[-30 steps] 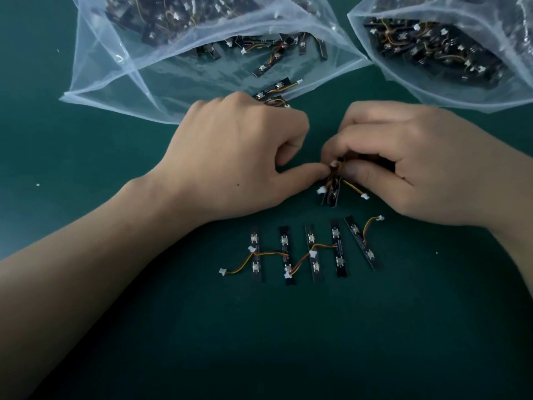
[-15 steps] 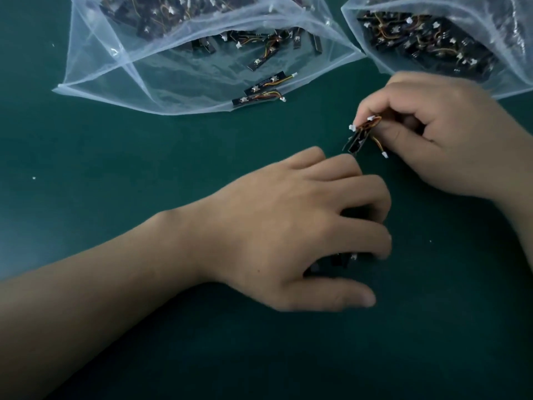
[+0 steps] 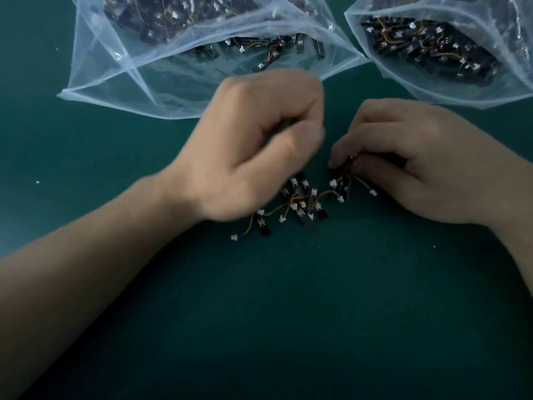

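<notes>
Presently, head view: a person is working over a dark green mat point(image 3: 288, 313), the two hands sitting near each other but apart.
Right hand point(image 3: 418, 166): it is pinching a small bundle point(image 3: 344, 183) of black strips between thumb and fingertips, and the bundle is hanging just above the mat.
Left hand point(image 3: 259, 145): it is hovering over the far side of the loose pile point(image 3: 301, 203) with fingers curled. Blur is hiding whether it is holding anything.
Loose pile: it is lying on the mat between the hands, just left of the bundle, with its strips crossing one another.
Risk, snagging: one of the wires point(image 3: 326, 194) is looping from the pile towards the bundle, so lifting either could be dragging the other along.
Risk, slipping: the pinch is taking only the top ends, so a strip is likely to be sliding out.
Risk, scattering: a fast left hand could be knocking the pile apart.
Materials: the strips are looking thin, rigid and matte black, the wires are running orange and pliant, and each is ending in one of the small white plugs point(image 3: 373, 193).
Bags: the left bag point(image 3: 161, 82) and right bag point(image 3: 490, 90) are lying at the far edge, clear, crinkled and holding more strips.
</notes>
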{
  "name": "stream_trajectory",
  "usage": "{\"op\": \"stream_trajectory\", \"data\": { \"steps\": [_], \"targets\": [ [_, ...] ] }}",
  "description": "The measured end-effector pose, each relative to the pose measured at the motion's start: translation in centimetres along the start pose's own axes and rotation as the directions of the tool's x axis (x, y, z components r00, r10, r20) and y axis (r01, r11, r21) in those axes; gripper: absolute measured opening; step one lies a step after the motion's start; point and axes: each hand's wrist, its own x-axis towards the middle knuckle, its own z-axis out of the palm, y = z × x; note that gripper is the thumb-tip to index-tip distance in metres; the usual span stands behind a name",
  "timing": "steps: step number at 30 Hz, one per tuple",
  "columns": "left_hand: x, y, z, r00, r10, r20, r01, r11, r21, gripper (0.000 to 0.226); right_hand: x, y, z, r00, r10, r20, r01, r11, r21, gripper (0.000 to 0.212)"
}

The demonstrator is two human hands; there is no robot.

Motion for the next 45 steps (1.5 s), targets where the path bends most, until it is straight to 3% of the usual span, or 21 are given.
{"op": "stream_trajectory", "data": {
  "steps": [1,3,6,9,21,24,27,29,35,45],
  "targets": [
    [-0.3,-0.3,-0.8,0.992,-0.058,0.109,0.06,0.998,-0.018,0.006,0.0,-0.1,0.1,1.0,-0.009,-0.006,0.009,1.0,0.014,0.022],
    [-0.8,-0.5,-2.0,0.934,-0.184,0.306,0.187,0.982,0.02,0.029,-0.2,-0.2,0.0,1.0,-0.003,-0.021,0.004,0.999,0.05,0.021],
    [-1.3,-0.9,-1.8,0.914,-0.151,0.376,0.1,0.983,0.151,0.044,-0.5,-0.3,-0.1,1.0,0.012,-0.012,-0.011,0.998,0.067,0.022],
    [-1.2,-1.1,-1.1,0.941,-0.089,0.327,0.033,0.985,0.172,0.044,-0.5,-0.4,0.0,1.0,0.01,0.003,-0.011,0.998,0.064,0.023],
    [-1.2,-1.1,-1.0,0.986,-0.091,0.142,0.074,0.991,0.116,0.024,0.2,-1.8,1.1,0.999,-0.05,-0.008,0.05,0.993,0.105,0.025],
    [-1.1,-1.2,-2.3,0.958,-0.159,0.237,0.153,0.987,0.044,0.024,0.1,-1.7,1.2,0.998,-0.055,-0.012,0.056,0.993,0.104,0.027],
    [-1.1,-1.2,-2.5,0.918,-0.185,0.351,0.147,0.98,0.133,0.027,0.0,-1.8,1.2,0.998,-0.055,-0.026,0.057,0.992,0.115,0.02],
    [-1.3,-1.1,-2.0,0.926,-0.177,0.332,0.112,0.972,0.205,0.027,0.0,-1.8,1.2,0.998,-0.056,-0.029,0.059,0.991,0.117,0.018],
    [-1.4,-1.3,-1.4,0.956,-0.193,0.221,0.162,0.975,0.152,0.021,-0.1,-2.0,1.2,0.999,-0.047,-0.021,0.048,0.995,0.093,0.019],
    [-1.5,-1.2,-0.9,0.965,-0.206,0.163,0.172,0.965,0.199,0.028,-0.1,-2.4,0.9,0.998,-0.042,0.039,0.04,0.998,0.052,0.047]
  ]
}}
